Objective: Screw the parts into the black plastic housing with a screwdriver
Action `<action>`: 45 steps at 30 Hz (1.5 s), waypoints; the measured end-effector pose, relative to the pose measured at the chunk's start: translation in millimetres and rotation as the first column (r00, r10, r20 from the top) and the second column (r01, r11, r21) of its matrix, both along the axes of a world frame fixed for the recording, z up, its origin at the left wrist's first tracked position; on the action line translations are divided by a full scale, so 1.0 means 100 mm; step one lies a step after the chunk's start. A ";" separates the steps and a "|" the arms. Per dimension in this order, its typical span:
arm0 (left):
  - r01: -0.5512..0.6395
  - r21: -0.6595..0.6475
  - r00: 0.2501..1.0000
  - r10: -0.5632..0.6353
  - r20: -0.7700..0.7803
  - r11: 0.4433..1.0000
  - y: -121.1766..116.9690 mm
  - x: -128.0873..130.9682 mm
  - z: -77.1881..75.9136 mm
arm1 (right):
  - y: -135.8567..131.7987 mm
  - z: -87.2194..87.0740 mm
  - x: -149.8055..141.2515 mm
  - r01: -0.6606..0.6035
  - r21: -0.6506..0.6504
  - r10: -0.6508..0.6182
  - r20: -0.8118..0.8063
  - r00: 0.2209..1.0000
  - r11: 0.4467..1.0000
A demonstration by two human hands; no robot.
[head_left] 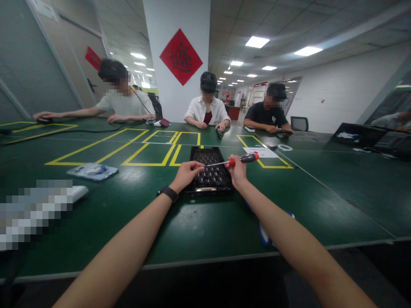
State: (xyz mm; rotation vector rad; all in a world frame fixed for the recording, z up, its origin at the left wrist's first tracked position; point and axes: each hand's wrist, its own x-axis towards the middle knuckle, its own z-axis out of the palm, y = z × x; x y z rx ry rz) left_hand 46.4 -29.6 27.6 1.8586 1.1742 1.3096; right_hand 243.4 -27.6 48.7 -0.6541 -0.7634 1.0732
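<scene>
Screwdriver (244,158) | slim shaft (218,164) | right hand (237,172) clamped on handle (249,158) | left hand (189,174) pinched at tip (206,166) | glossy black case (210,188)

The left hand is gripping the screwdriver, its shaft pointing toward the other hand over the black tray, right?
No, the head view shows the right hand gripping the screwdriver; its shaft points toward the left hand, over the black tray.
</scene>
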 end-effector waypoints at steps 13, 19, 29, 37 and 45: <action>0.024 -0.008 0.999 -0.024 -0.038 1.000 -0.07 0.02 0.07 | -0.04 0.00 -0.03 0.048 0.082 -0.065 0.230 0.971 0.996; 0.020 -0.002 0.994 -0.020 -0.108 1.000 -0.04 0.00 0.06 | -0.26 0.11 -0.08 0.081 0.265 -0.204 0.474 0.857 0.961; 0.026 0.038 0.982 -0.018 -0.189 0.999 -0.04 0.00 0.08 | -0.51 0.15 -0.16 0.004 0.466 -0.365 0.686 0.630 0.885; 0.049 0.077 0.968 -0.029 -0.248 0.996 -0.01 -0.01 0.05 | -0.62 0.25 -0.19 -0.287 0.412 -0.259 0.856 0.447 0.865; 0.086 0.098 0.968 -0.060 -0.244 0.991 -0.01 -0.03 0.06 | -0.56 0.24 -0.18 -0.417 0.414 -0.272 0.893 0.359 0.809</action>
